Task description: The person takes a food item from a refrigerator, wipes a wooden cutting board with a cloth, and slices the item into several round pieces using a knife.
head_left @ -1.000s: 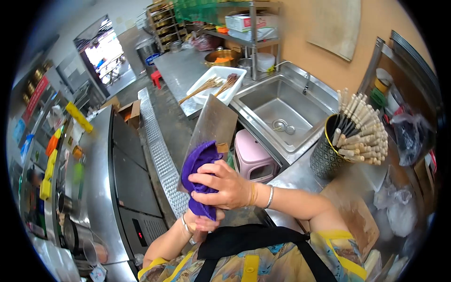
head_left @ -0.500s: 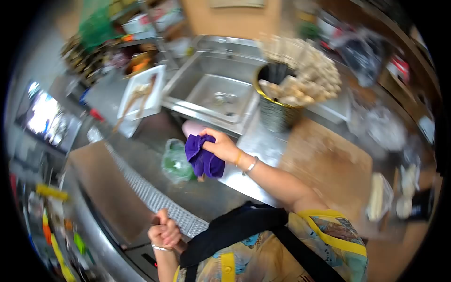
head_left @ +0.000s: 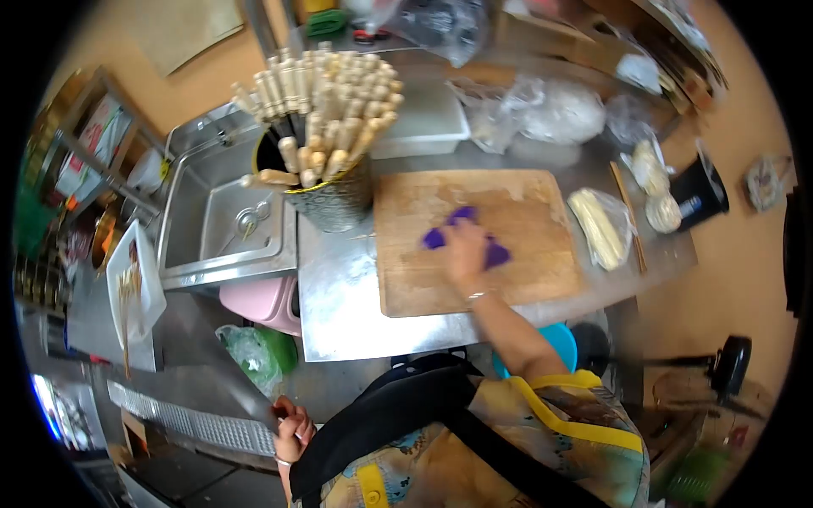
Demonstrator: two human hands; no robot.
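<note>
We see the purple cloth (head_left: 497,253) on the wooden cutting board (head_left: 529,199), directly beneath the right hand (head_left: 465,250), with its folds showing beyond the fingers and on both sides. The hand is blurred, so we cannot tell whether its fingers grip the cloth or press it flat. Well apart from the cloth, low and to the left, we find the left hand (head_left: 293,432) closed around the handle of a cleaver (head_left: 233,377), whose blurred blade extends up and leftward, clear of the board. Around the board we make out the metal counter (head_left: 339,317); just beside it on the left stands a patterned bin (head_left: 337,205) packed with wooden handles (head_left: 339,102). Behind it we notice a white tub (head_left: 423,127), and to its right a pale roll in clear plastic (head_left: 598,227), a thin wooden rod (head_left: 628,217) and a black container (head_left: 705,196). Farther left we see a steel sink (head_left: 196,224), with a pink stool (head_left: 254,300) below. Under the counter's near edge, beside the right forearm, we spot a blue basin (head_left: 561,343).
</note>
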